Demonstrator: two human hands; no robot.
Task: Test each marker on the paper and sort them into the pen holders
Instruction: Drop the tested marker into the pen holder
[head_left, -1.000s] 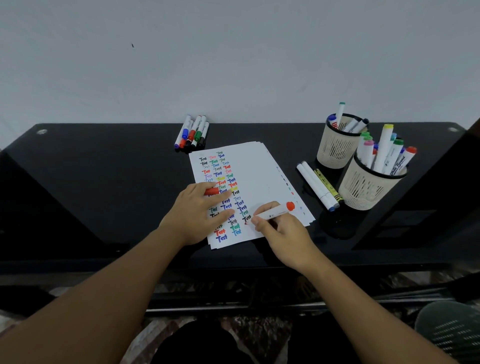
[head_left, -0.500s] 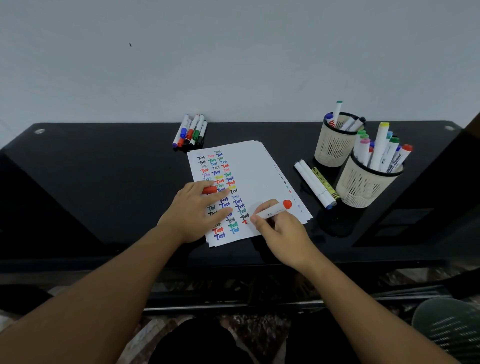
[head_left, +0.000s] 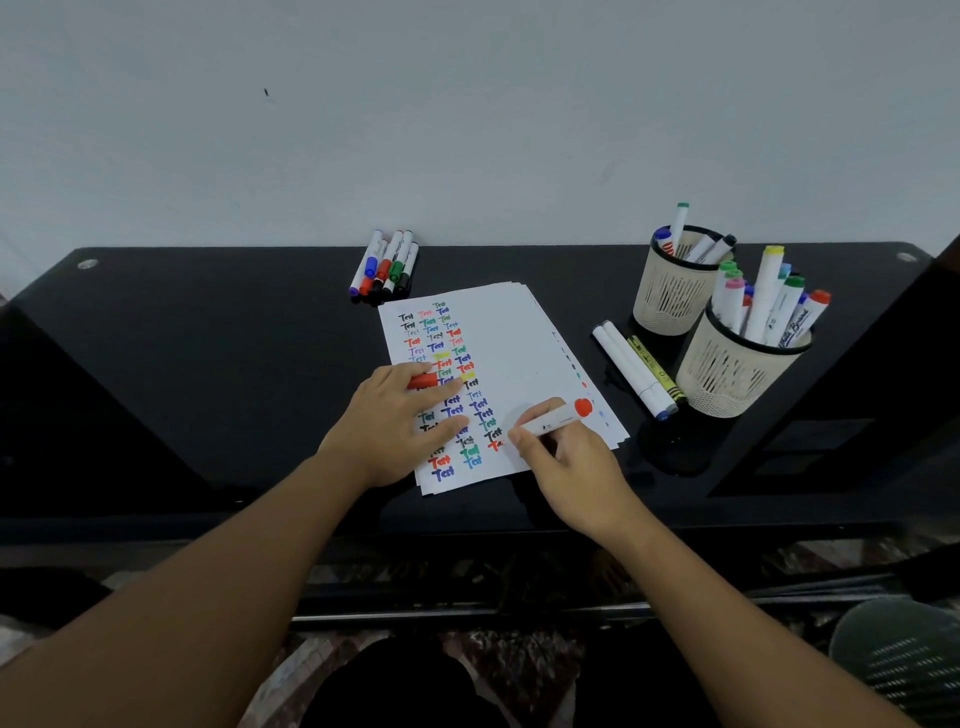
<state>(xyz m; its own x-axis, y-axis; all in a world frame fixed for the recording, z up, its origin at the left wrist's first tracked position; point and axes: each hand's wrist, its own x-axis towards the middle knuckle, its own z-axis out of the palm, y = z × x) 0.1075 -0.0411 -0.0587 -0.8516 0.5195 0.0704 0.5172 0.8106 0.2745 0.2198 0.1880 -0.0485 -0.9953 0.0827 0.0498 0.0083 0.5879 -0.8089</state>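
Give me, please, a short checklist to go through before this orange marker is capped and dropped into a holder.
1. Marker held: ok, right hand pinches the orange marker.
2. Test mark made: ok, orange strokes at its tip.
3. Cap at hand: ok, left hand holds the orange cap.
4. Paper steady: ok, left fingers press the paper.
5. Room in near holder: cannot tell, already crowded.
6. Far holder: ok, few markers.

Place: most likely a home room, though it cannot be told for sure.
Surface: a glossy black table (head_left: 208, 364) stands against a plain pale wall (head_left: 467, 130).
Floor: a patterned dark rug (head_left: 519, 670) shows below the table edge.
Desk items: two beige mesh pen holders (head_left: 727, 374) and a stack of paper (head_left: 509, 353).
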